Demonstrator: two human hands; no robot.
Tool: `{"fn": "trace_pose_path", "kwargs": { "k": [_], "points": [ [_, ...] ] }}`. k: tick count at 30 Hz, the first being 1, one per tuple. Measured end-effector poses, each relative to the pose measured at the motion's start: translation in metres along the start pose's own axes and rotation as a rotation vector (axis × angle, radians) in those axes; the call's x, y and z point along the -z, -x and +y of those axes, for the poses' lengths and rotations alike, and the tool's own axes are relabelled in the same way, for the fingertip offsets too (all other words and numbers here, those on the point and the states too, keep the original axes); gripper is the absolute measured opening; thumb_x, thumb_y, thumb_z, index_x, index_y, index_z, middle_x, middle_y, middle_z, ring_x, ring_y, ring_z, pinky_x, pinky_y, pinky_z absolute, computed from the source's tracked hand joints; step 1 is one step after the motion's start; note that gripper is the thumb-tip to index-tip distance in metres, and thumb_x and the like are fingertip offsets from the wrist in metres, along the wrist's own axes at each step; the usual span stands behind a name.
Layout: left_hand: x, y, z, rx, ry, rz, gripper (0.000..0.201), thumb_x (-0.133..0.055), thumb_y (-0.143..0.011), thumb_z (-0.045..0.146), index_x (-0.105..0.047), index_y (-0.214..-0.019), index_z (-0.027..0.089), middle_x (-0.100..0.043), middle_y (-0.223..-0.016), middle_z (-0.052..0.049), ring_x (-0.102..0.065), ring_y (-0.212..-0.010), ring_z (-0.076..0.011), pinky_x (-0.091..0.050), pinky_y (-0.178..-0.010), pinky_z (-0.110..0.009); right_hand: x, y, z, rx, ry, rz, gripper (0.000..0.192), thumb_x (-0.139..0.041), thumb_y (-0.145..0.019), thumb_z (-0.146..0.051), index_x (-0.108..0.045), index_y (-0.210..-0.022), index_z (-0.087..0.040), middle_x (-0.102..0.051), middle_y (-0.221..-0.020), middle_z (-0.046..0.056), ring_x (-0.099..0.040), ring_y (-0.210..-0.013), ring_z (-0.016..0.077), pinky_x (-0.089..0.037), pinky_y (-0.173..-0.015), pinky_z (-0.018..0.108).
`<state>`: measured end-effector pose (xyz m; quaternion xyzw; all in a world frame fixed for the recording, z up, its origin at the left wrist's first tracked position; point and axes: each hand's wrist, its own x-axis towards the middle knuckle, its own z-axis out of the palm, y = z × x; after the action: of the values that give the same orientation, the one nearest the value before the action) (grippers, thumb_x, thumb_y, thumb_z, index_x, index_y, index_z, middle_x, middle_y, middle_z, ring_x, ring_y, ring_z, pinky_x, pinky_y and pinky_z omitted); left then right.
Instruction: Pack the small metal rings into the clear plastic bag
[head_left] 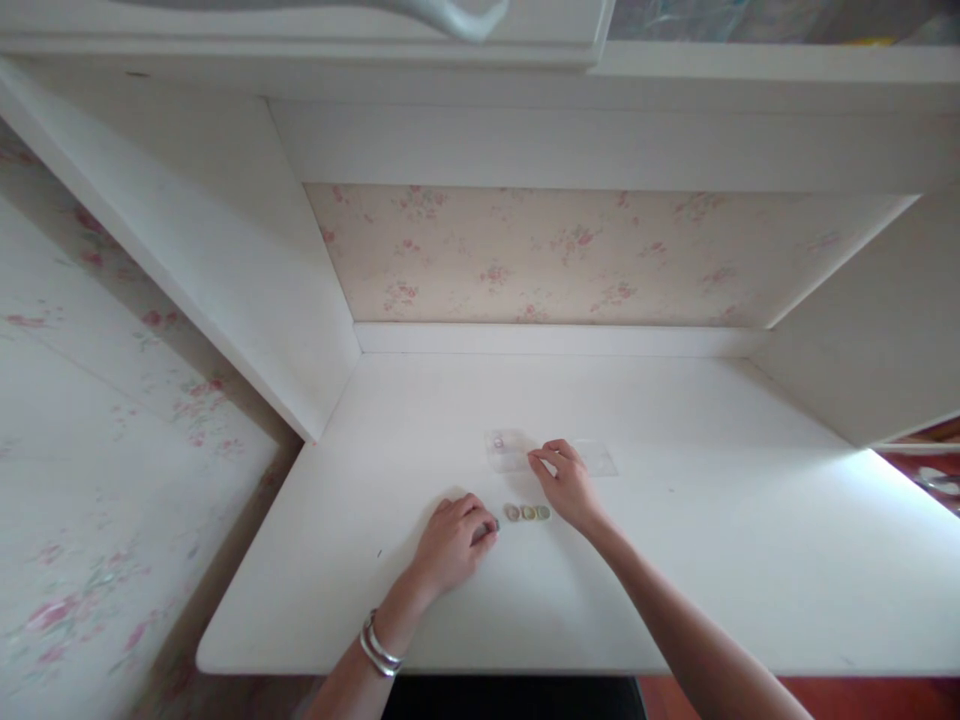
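I am pinching a clear plastic bag (551, 453) with my right hand (568, 485); my left hand (452, 540), curled beside the coins (527, 512), is touching one coin (484, 530).

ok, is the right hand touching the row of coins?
No, the right hand rests on the clear plastic bag, just behind the coins.

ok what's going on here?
A person sits at a white desk. The left hand rests curled on the desktop, fingertips on a small dark thing that is too small to identify. The right hand pinches the edge of a clear plastic bag lying flat. Three small round coins or buttons sit in a row between the hands.
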<state>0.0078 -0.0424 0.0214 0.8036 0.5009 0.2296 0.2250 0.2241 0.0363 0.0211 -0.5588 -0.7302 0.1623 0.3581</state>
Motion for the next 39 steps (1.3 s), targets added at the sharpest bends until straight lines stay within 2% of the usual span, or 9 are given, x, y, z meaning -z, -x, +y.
{"fn": "trace_pose_path", "kwargs": {
  "k": [7,12,15,21,30,34,39],
  "points": [
    [0.001,-0.002,0.002,0.010,0.030,0.014,0.012,-0.052,-0.087,0.026,-0.063,-0.086,0.022,-0.061,-0.088,-0.002,-0.056,-0.082,-0.0153,-0.038,-0.077,-0.031,0.017,0.051,-0.007,-0.089,-0.088,-0.016,0.031,-0.044,-0.089,-0.041,-0.069,-0.091,-0.023,-0.056,-0.094,0.006,-0.056,-0.083,0.0159,-0.047,-0.066,0.026],
    [0.000,-0.004,0.000,0.091,0.165,0.049,0.020,-0.050,-0.088,0.035,-0.064,-0.083,0.021,-0.059,-0.085,-0.002,-0.053,-0.069,-0.0124,-0.041,-0.070,-0.027,0.017,0.076,0.003,-0.171,-0.135,-0.020,0.035,-0.042,-0.089,-0.045,-0.069,-0.091,-0.022,-0.056,-0.095,0.007,-0.057,-0.079,0.0153,-0.047,-0.059,0.024],
    [0.002,-0.006,0.000,0.142,0.282,0.082,0.026,-0.048,-0.088,0.039,-0.064,-0.084,0.019,-0.057,-0.082,-0.004,-0.052,-0.068,-0.0130,-0.042,-0.064,-0.025,0.017,0.085,0.009,-0.228,-0.175,0.019,0.036,-0.043,-0.088,-0.047,-0.068,-0.092,-0.021,-0.056,-0.095,0.008,-0.057,-0.077,0.0156,-0.046,-0.055,0.023],
    [0.004,-0.012,0.001,0.199,0.414,0.148,0.028,-0.047,-0.088,0.040,-0.062,-0.081,0.017,-0.055,-0.081,-0.004,-0.052,-0.071,-0.0132,-0.042,-0.065,-0.024,0.017,0.088,0.014,-0.261,-0.221,0.103,0.034,-0.045,-0.088,-0.046,-0.068,-0.092,-0.021,-0.056,-0.092,0.007,-0.052,-0.064,0.0126,-0.044,-0.054,0.024],
    [0.004,-0.022,0.004,0.264,0.446,0.167,0.027,-0.049,-0.087,0.041,-0.059,-0.080,0.017,-0.054,-0.080,-0.002,-0.050,-0.069,-0.0121,-0.041,-0.064,-0.023,0.018,0.087,0.018,-0.247,-0.253,0.087,0.033,-0.045,-0.088,-0.045,-0.068,-0.091,-0.021,-0.056,-0.090,0.005,-0.049,-0.057,0.0098,-0.042,-0.055,0.024],
    [0.008,-0.042,0.006,0.255,0.378,0.206,0.028,-0.049,-0.086,0.041,-0.062,-0.080,0.017,-0.056,-0.081,-0.002,-0.051,-0.068,-0.0119,-0.042,-0.064,-0.024,0.017,0.087,0.019,-0.237,-0.249,0.096,0.033,-0.045,-0.088,-0.045,-0.069,-0.090,-0.021,-0.056,-0.090,0.005,-0.048,-0.056,0.0092,-0.042,-0.054,0.024],
    [0.010,-0.083,0.002,0.220,0.250,0.264,0.029,-0.048,-0.085,0.040,-0.066,-0.083,0.017,-0.059,-0.083,-0.004,-0.054,-0.070,-0.0133,-0.044,-0.067,-0.026,0.021,0.086,0.017,-0.236,-0.240,0.070,0.034,-0.043,-0.089,-0.045,-0.069,-0.090,-0.022,-0.057,-0.092,0.006,-0.049,-0.057,0.0098,-0.042,-0.053,0.024]
  ]
}}
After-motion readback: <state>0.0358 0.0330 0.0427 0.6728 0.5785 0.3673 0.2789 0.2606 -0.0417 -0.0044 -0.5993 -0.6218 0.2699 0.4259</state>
